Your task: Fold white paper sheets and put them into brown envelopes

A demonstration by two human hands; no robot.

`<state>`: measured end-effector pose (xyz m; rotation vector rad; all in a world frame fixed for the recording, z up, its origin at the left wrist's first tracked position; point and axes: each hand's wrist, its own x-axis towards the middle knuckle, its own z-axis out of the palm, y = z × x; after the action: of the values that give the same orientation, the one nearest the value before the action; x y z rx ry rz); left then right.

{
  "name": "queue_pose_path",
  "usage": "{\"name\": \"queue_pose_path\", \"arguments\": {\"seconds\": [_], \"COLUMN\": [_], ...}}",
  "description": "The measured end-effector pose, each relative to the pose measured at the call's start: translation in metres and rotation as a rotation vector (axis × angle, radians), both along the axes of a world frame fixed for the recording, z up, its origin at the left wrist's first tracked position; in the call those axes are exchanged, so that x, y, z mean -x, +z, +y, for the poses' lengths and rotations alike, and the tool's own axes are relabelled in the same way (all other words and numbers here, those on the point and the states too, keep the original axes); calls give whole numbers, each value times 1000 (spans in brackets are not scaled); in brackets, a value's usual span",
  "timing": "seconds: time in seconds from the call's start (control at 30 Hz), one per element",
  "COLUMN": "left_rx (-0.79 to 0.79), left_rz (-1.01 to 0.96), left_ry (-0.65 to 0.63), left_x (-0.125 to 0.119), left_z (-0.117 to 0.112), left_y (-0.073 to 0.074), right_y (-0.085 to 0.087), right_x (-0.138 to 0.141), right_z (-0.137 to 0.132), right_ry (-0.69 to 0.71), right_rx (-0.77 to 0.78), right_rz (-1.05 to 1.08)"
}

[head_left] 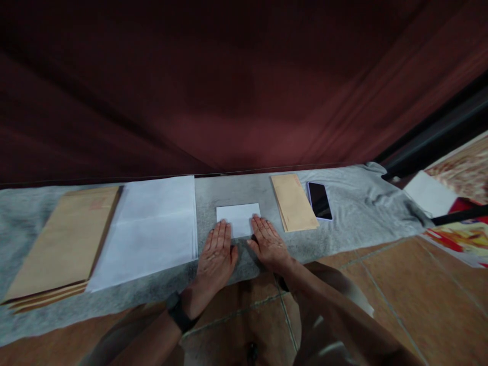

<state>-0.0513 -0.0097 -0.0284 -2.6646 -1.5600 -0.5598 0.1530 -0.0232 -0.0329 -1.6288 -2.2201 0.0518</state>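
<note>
A small folded white paper [238, 217] lies on the grey cloth [343, 234] in front of me. My left hand [215, 254] rests flat, fingers stretched out, its fingertips touching the paper's near left edge. My right hand [269, 244] also lies flat with fingers together, pressing on the paper's near right corner. Neither hand holds anything. A dark band [178, 312] sits on my left wrist.
Left of the paper lie a stack of white sheets [150, 229] and a stack of brown envelopes [63, 244]. To the right are smaller brown envelopes [293, 208] and a dark phone [319, 200]. A dark red curtain [229, 86] hangs behind. Tiled floor and printed papers [461, 234] are at right.
</note>
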Motion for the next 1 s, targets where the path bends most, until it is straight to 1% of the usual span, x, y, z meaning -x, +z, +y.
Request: {"name": "queue_pose_path", "arguments": {"seconds": [0.13,0.3,0.4,0.5,0.63,0.77,0.87,1.0], "left_rx": [20,40,31,30,47,53,47,60], "left_rz": [17,-8,-21,-18,21,60,75,87], "left_ry": [34,84,49,-7,-55,-71,-47,-7], "left_x": [8,12,4,-12,-29,-34,-34,-35], "left_z": [1,10,20,32,47,55,56,55], "left_y": [4,9,15,18,12,1,-5,-6], "right_y": [1,10,17,23,26,23,19,13], "right_x": [-4,-5,-1,8,22,31,33,32], "right_z": [-1,6,17,31,48,57,59,58], "right_ry": [-29,-79,-101,-75,-39,-41,-54,-65], "right_rx": [21,79,91,102,165,196,190,158], "right_rz": [-3,6,36,70,103,110,91,70]}}
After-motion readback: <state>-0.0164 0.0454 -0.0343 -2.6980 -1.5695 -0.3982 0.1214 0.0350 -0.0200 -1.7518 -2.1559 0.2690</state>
